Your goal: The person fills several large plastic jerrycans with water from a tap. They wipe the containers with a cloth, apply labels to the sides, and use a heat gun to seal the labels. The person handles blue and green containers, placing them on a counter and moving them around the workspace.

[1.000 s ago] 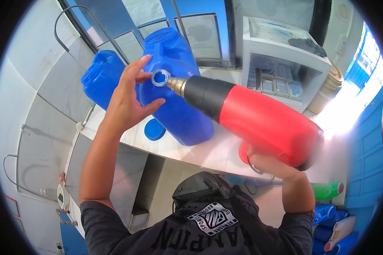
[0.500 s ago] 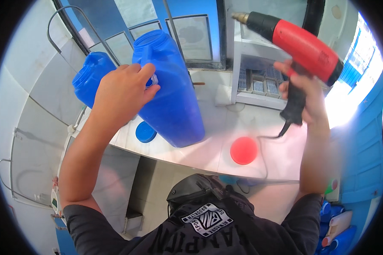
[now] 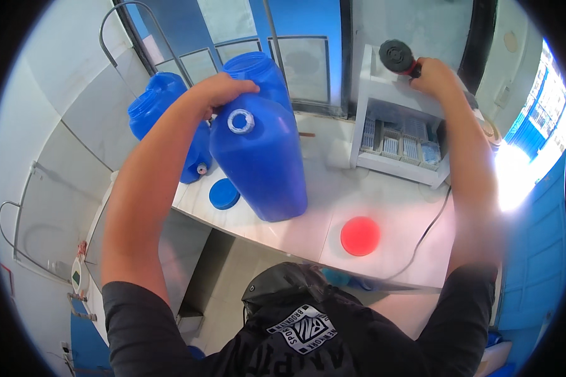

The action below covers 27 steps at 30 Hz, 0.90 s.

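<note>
Since the frame half a second earlier, the red heat gun [image 3: 401,60] has been carried away from above the counter and is now set down on top of the white shelf unit [image 3: 401,168] at the back right, its round dark rear end turned toward the camera; only that end and a strip of red body are visible. The right hand [image 3: 431,74] is closed around the gun's far part, the arm stretched out and blurred along the forearm. A thin black cord [image 3: 425,234] is seen trailing from under that arm across the white counter [image 3: 299,234] toward its near edge. The left hand [image 3: 223,90] has shifted little: it is curled over the top shoulder of the large blue jerrycan [image 3: 261,164], fingers gripping the upper edge just beside the open white-rimmed neck [image 3: 240,121]. The jerrycan stands on the counter, tilted toward the viewer. Two further blue containers are noted behind it: one [image 3: 258,70] directly behind, partly hidden, and one [image 3: 163,113] to the left, touching or nearly touching it; contact cannot be confirmed. A blue cap [image 3: 224,193] lies flat on the counter just left of the jerrycan's base. A red round lid [image 3: 360,235] lies flat to its right, well apart from the blue cap. Small boxes are seen in the shelf unit's lower compartment.
</note>
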Available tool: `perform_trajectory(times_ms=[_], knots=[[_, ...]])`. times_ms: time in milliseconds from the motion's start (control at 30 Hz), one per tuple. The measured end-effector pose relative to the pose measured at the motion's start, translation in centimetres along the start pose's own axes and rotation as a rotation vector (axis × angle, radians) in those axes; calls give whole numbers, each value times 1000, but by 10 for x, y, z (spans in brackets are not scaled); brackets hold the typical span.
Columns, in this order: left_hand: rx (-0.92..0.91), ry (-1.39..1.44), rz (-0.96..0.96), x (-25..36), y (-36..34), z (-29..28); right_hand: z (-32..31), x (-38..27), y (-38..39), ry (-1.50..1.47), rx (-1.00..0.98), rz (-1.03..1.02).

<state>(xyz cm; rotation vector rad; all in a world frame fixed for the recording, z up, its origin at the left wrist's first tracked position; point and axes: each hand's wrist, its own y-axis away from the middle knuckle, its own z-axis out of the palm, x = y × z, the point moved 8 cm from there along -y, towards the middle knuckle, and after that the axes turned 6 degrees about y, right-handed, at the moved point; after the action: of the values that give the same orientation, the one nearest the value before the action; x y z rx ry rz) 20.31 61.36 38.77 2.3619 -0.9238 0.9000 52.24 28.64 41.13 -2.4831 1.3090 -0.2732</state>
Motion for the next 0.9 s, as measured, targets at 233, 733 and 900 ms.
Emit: perform_trajectory(times_ms=[233, 733, 900], knots=[[-85, -87, 165, 28, 64, 1, 6, -3, 24, -12, 24, -75], [286, -100, 1005, 37, 8, 9, 59, -107, 187, -799, -173, -533], [273, 149, 929, 28, -13, 21, 107, -148, 222, -794, -374, -515]])
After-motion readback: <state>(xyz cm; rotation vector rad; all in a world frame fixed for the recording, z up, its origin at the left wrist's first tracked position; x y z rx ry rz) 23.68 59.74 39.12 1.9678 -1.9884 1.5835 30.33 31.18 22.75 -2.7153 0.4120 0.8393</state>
